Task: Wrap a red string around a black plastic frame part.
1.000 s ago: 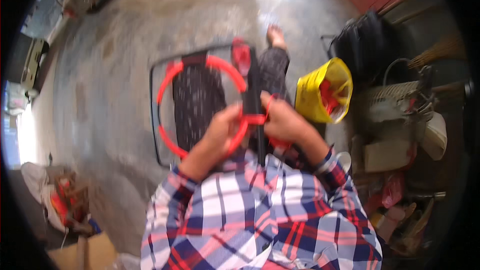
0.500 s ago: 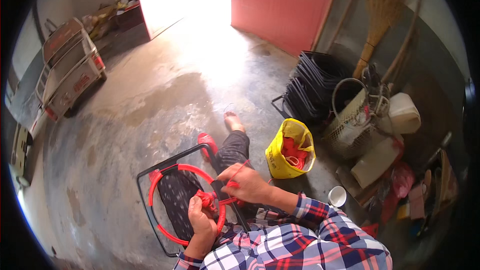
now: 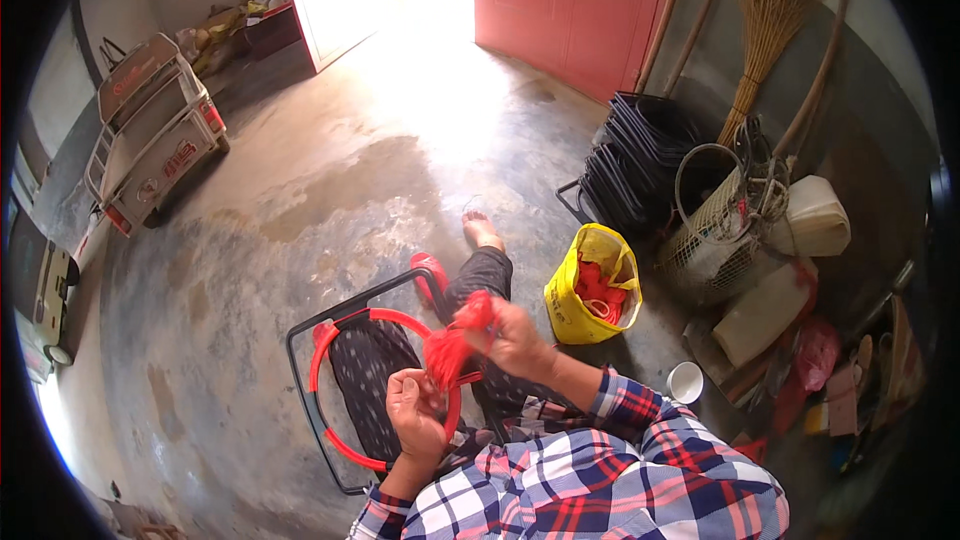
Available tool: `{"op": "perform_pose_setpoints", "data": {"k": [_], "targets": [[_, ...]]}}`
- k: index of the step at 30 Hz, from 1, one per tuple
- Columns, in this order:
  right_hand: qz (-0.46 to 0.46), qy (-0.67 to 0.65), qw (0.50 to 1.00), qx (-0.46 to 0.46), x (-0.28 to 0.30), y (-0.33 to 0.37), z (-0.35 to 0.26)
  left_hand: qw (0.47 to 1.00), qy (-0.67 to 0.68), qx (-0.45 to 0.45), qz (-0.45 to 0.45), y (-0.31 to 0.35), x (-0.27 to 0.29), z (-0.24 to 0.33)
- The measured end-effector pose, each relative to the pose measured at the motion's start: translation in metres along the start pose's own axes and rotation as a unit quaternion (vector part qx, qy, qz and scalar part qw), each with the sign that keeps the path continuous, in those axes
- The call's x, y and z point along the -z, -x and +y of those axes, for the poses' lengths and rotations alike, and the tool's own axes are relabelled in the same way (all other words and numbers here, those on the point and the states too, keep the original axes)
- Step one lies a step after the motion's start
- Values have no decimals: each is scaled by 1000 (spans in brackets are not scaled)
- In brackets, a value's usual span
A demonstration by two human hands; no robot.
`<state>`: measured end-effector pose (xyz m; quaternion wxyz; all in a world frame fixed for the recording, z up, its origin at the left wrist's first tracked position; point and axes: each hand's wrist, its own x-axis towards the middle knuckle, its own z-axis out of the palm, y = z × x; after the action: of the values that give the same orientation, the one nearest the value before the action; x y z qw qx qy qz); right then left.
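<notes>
We see the right hand [image 3: 522, 342] gripping a red strand bundle [image 3: 447, 356] just beside the left hand [image 3: 413, 412], whose grip we cannot tell; a red-and-black ring [image 3: 352, 452] extends leftward from it.

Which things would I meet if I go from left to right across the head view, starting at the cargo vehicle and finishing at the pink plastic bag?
Cargo vehicle, left hand, red bundle, right hand, yellow bag, white cup, pink plastic bag.
</notes>
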<state>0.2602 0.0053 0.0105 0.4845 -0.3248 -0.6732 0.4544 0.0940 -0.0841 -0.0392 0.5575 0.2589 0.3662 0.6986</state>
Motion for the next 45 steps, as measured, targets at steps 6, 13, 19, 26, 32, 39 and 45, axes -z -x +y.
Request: {"op": "perform_pose_setpoints", "data": {"k": [6,13,19,26,32,39,45], "targets": [[-324,336,878,-103,64,18,0,992,47,114,34,-9,3,2],[-36,-144,958,-247,155,82,12,982,26,187,32,-2,10,1],[338,-415,834,-135,209,88,47,965,92,245,1,-10,3,-5],[6,-176,945,-275,88,49,20,968,47,233,-85,-28,-8,3],[-222,-54,921,-314,44,46,34,963,43,259,-53,-19,6,-3],[-35,-145,927,-345,43,59,25,947,35,313,-63,-13,2,6],[49,-548,794,-260,27,54,44,936,59,345,-36,-17,0,7]]}}
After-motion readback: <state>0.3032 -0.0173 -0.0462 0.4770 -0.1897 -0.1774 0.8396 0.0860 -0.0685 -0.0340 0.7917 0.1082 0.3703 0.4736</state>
